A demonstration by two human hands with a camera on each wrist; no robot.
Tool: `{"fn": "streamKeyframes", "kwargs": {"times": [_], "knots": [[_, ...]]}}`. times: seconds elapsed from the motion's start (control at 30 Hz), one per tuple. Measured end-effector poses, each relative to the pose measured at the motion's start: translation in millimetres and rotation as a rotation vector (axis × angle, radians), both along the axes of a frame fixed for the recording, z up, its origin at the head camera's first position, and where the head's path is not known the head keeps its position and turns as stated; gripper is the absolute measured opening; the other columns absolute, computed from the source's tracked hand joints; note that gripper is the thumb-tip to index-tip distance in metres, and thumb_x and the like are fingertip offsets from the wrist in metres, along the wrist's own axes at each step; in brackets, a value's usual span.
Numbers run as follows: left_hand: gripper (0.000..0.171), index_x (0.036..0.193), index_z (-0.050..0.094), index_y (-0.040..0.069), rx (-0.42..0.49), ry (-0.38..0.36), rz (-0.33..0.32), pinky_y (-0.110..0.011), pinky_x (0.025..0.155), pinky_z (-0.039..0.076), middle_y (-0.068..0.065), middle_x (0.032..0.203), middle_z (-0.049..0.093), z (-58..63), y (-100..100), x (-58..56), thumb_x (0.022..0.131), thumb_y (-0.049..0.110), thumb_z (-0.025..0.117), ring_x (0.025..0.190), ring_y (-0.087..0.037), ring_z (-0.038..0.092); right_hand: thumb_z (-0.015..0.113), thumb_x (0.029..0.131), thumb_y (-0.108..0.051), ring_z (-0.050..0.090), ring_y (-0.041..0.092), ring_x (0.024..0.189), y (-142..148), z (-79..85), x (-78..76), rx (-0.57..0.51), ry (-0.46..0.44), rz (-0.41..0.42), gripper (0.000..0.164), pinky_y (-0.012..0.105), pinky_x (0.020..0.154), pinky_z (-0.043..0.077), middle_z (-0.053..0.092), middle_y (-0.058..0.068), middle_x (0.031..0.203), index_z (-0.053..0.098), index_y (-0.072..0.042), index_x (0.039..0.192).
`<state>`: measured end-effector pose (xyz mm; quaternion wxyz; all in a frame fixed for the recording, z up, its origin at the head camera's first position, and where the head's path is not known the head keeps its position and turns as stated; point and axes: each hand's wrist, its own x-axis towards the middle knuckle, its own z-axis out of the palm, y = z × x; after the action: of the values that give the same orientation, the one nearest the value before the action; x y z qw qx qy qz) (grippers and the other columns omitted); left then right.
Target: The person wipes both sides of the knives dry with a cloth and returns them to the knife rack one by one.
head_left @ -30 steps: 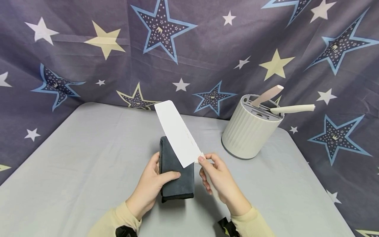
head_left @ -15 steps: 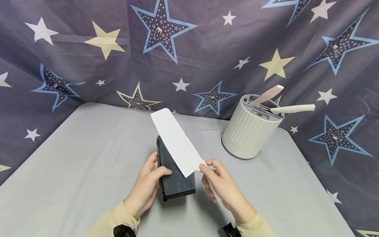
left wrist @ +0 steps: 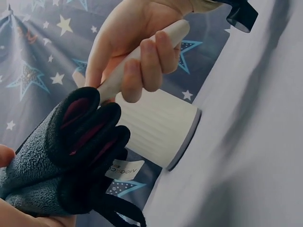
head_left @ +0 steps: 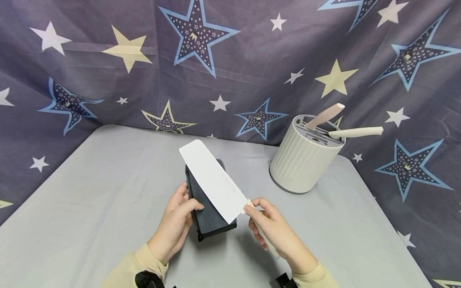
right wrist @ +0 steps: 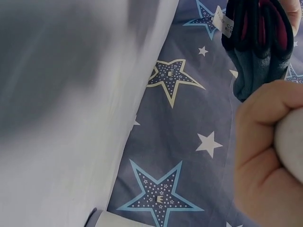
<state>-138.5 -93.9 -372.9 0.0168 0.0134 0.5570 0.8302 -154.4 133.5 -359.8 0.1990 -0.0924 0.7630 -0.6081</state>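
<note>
In the head view my left hand (head_left: 174, 224) grips a folded dark grey cloth (head_left: 206, 219), thumb on top. Black edging and maroon inner folds of this cloth (left wrist: 35, 151) show in the left wrist view. My right hand (head_left: 275, 230) holds a cleaver (head_left: 213, 182) with a broad white blade, which slants across the cloth's upper face. Its cream handle (left wrist: 112, 85) lies within the curled fingers of the right hand (left wrist: 147, 66) in the left wrist view, where the cloth hides the blade. Whether blade and cloth touch along their whole length, I cannot tell.
A ribbed cream knife block (head_left: 302, 160) stands at the back right of the grey-covered table (head_left: 90, 200). Two knives stick out of it, one with a pink handle (head_left: 325, 116), one with a cream handle (head_left: 356, 132). A star-patterned curtain (head_left: 230, 92) hangs behind.
The right hand has drawn the cleaver toward me and slightly right, along the cloth. The cloth has tilted, its far end shifting left with the left hand.
</note>
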Motion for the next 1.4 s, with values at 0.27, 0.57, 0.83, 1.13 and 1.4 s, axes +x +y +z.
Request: {"fn": "streamKeyframes", "kwargs": {"times": [0.27, 0.57, 0.83, 1.13, 1.4], "knots": [[0.068, 0.146, 0.030, 0.002, 0.011, -0.004, 0.058, -0.027, 0.083, 0.057, -0.013, 0.132, 0.055, 2.3, -7, -4.4, 0.080, -0.011, 0.044, 0.103, -0.013, 0.067, 0.054, 0.102, -0.035, 0.038, 0.010, 0.042, 5, -3.0, -1.6, 0.027, -0.021, 0.035, 0.036, 0.022, 0.037, 0.033, 0.046, -0.001, 0.062, 0.054, 0.001, 0.100], [0.075, 0.153, 0.021, 0.001, 0.033, -0.014, 0.116, -0.025, 0.088, 0.055, -0.019, 0.141, 0.048, 4.1, -14, -7.5, 0.082, -0.012, 0.043, 0.109, -0.011, 0.064, 0.056, 0.101, -0.034, 0.039, 0.009, 0.041, 12, -4.9, 0.4, 0.041, -0.032, 0.057, 0.036, 0.021, 0.038, 0.035, 0.048, -0.001, 0.063, 0.058, 0.001, 0.096], [0.070, 0.151, 0.026, 0.007, 0.057, 0.002, 0.172, -0.027, 0.087, 0.057, -0.011, 0.134, 0.055, 8.7, -23, -10.6, 0.085, -0.012, 0.040, 0.110, -0.012, 0.066, 0.056, 0.101, -0.032, 0.043, 0.008, 0.042, 16, -7.2, 1.7, -0.005, -0.037, 0.059, 0.033, 0.021, 0.039, 0.040, 0.051, 0.000, 0.064, 0.057, 0.000, 0.093], [0.069, 0.151, 0.028, 0.010, 0.096, 0.008, 0.228, -0.027, 0.087, 0.057, -0.006, 0.128, 0.058, 12.4, -29, -11.7, 0.087, -0.014, 0.039, 0.113, -0.012, 0.065, 0.057, 0.101, -0.031, 0.044, 0.008, 0.042, 18, -7.9, 2.4, -0.011, -0.021, 0.036, 0.039, 0.021, 0.039, 0.040, 0.052, 0.001, 0.064, 0.057, 0.008, 0.098], [0.064, 0.148, 0.031, 0.012, 0.102, -0.004, 0.257, -0.026, 0.087, 0.057, -0.006, 0.129, 0.057, 14.0, -33, -12.2, 0.089, -0.013, 0.040, 0.111, -0.012, 0.066, 0.055, 0.101, -0.030, 0.048, 0.008, 0.047, 21, -8.3, 2.1, -0.010, -0.004, 0.001, 0.037, 0.020, 0.041, 0.040, 0.060, 0.000, 0.071, 0.057, 0.007, 0.098]]}}
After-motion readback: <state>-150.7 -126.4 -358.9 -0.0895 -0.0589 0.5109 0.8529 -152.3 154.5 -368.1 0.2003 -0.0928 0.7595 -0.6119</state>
